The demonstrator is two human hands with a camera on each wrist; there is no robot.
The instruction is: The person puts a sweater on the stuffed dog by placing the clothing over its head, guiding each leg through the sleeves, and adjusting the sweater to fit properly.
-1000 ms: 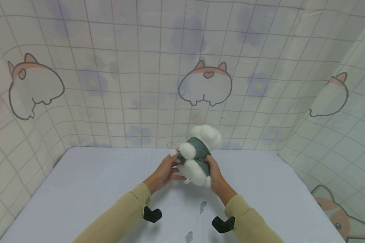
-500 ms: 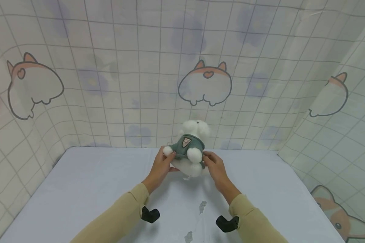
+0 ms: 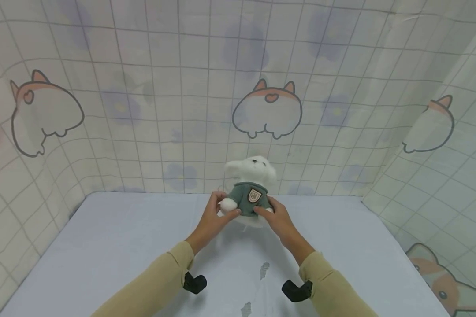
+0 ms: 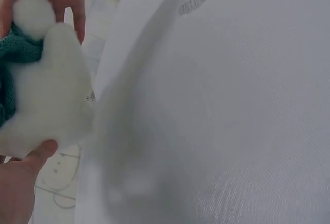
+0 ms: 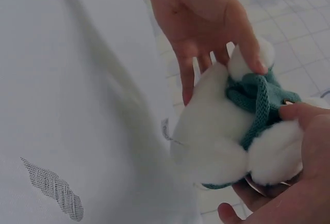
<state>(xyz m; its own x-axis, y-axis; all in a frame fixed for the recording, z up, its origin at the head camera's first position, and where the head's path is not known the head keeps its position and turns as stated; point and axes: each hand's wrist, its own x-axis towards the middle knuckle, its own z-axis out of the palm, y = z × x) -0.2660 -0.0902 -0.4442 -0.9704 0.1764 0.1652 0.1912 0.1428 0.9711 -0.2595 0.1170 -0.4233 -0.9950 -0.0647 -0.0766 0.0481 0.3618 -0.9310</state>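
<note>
A white plush dog (image 3: 249, 198) in a green knitted sweater is held above the far part of the table, its front and the shield-shaped badge (image 3: 254, 196) towards me. My left hand (image 3: 215, 216) grips its side on the left, thumb across the sweater's lower edge. On the other side my right hand (image 3: 279, 221) holds the body, its thumb on the sweater below the badge. The right wrist view shows the plush's fluffy white underside (image 5: 206, 126) with a small tag (image 5: 165, 129). Fingers behind the toy are partly hidden.
The white-covered table (image 3: 143, 246) has grey worn patches (image 3: 264, 270) near its middle. A gridded curtain (image 3: 182, 110) with cartoon corgi prints stands behind it and at both sides. Black wrist mounts (image 3: 296, 291) sit at both sleeves.
The plush dog has been turned from its back or side to face me, and sits more upright. Both hands have shifted their grip, thumbs now on the sweater's front.
</note>
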